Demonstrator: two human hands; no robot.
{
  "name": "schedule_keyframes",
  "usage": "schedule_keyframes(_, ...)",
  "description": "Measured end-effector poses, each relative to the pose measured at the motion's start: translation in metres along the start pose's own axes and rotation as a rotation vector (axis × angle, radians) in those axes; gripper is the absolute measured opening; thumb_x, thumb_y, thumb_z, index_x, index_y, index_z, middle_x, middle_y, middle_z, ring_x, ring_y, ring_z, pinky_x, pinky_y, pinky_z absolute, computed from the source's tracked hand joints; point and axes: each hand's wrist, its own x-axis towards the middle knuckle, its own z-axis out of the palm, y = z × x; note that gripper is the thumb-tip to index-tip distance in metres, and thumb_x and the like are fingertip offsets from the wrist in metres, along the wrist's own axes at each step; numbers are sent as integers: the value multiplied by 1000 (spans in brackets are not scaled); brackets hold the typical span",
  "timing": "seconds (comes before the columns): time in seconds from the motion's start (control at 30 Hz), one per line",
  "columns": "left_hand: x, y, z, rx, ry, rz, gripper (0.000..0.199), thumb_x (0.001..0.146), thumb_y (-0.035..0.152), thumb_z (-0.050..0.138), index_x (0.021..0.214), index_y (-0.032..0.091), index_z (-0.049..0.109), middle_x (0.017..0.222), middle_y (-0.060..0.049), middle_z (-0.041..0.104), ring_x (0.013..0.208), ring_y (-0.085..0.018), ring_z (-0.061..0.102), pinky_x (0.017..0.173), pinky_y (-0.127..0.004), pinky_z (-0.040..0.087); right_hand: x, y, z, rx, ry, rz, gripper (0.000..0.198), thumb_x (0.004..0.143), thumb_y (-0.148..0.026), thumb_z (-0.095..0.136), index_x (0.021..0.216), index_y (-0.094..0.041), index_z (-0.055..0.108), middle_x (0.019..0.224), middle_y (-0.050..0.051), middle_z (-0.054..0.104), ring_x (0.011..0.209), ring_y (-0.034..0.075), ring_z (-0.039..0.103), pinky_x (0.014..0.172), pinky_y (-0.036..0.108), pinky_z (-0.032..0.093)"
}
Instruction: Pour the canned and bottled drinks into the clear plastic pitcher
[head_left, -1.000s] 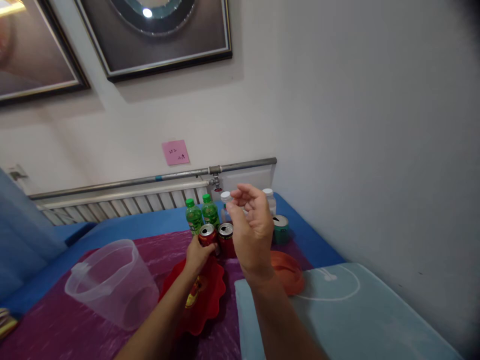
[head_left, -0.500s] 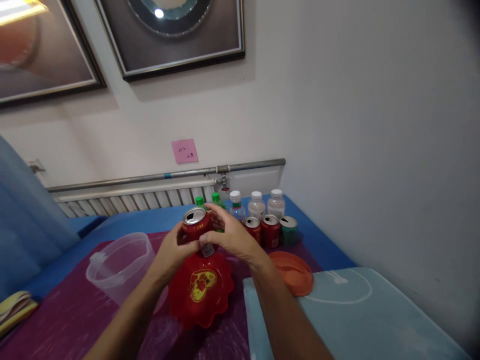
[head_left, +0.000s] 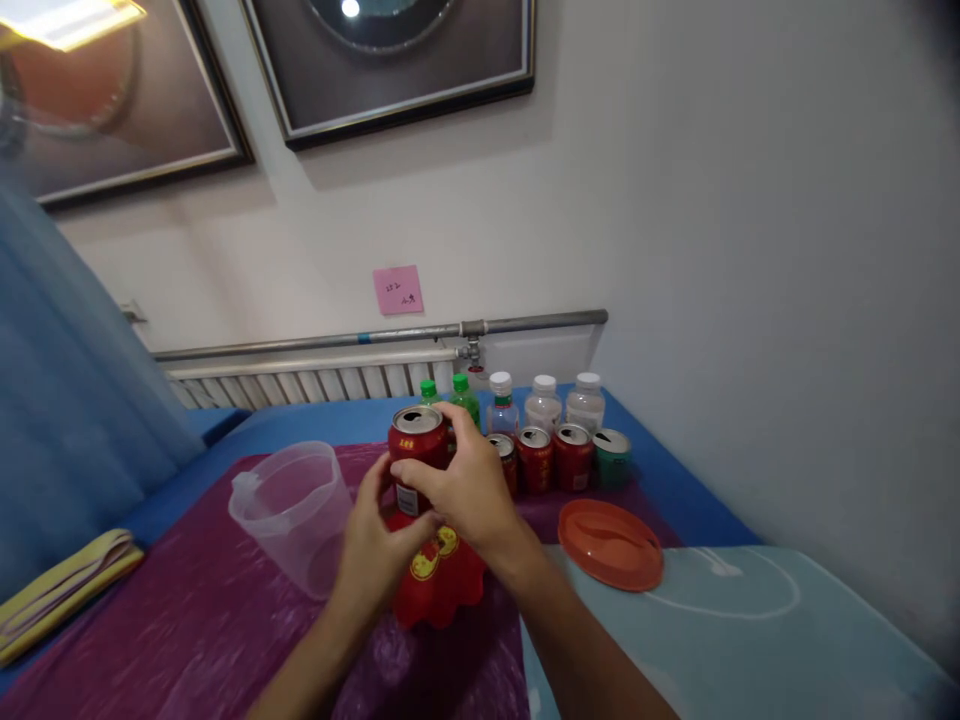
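A red drink can (head_left: 418, 446) with an opened silver top is held upright above a red scallop-edged plate (head_left: 439, 603). My right hand (head_left: 471, 487) is closed round it from the right, thumb across the front and fingers behind. Lower down, my left hand (head_left: 384, 545) grips it from the left side. A white barcode label shows between the two hands. Yellow printing on the plate is partly covered by my hands. To the left stands a clear plastic tub (head_left: 296, 515). Just right of my right hand are red cans (head_left: 535, 460) in a row.
A green can (head_left: 612, 460) ends the row, before white-capped bottles (head_left: 543, 404) and green-capped bottles (head_left: 465, 398). An orange lid-like dish (head_left: 611, 545) lies by a light blue cloth (head_left: 720, 630). A yellow folded cloth (head_left: 67, 590) is far left. Purple sheeting (head_left: 165, 610) covers the table.
My left hand has slid lower on the can, its thumb now near the bottom. The view has turned left, so the scene sits further right.
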Motion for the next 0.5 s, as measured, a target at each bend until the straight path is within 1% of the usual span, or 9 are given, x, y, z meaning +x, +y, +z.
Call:
schedule_keyframes(0.07,-6,-7,5,64,46,24,77,55,38,84,123,17,54,132,-16,61,118,-33,61,104,-50,49,-3,-2,5,-52,33,-45,60,62,-27,81,118,-21,60,108,5,70,100,24,67,94,39,53)
schedule_keyframes(0.17,-12,-10,7,135,141,60,68,56,35,81,117,18,56,123,-14,64,116,-33,61,101,-48,50,-8,-2,11,-76,54,-80,60,63,-30,82,118,-20,60,110,7,70,103,26,67,96,43,53)
schedule_keyframes(0.27,-15,1,-3,92,160,81,66,59,37,81,117,18,58,115,-10,68,107,-29,64,96,-43,51,-15,-1,14,-49,26,-167,66,68,-39,81,127,-20,57,125,12,66,117,31,63,104,48,50)
schedule_keyframes(0.33,-16,15,-18,55,170,73,64,60,40,83,116,20,60,110,-7,70,100,-25,66,90,-37,52,-19,0,14,-7,-28,-220,71,74,-45,77,136,-21,53,136,15,61,123,32,60,106,51,49)
schedule_keyframes(0.4,-14,31,-39,63,204,58,64,57,43,88,112,22,62,104,-3,71,93,-21,66,83,-31,52,-20,1,12,33,-54,-247,72,79,-48,74,142,-23,48,140,15,59,122,32,60,103,53,51)
schedule_keyframes(0.5,-9,52,-77,95,250,36,66,51,41,93,109,25,64,99,1,71,89,-18,65,78,-26,51,-17,4,9,43,-10,-294,66,84,-45,70,143,-25,48,140,14,59,121,31,61,99,53,54)
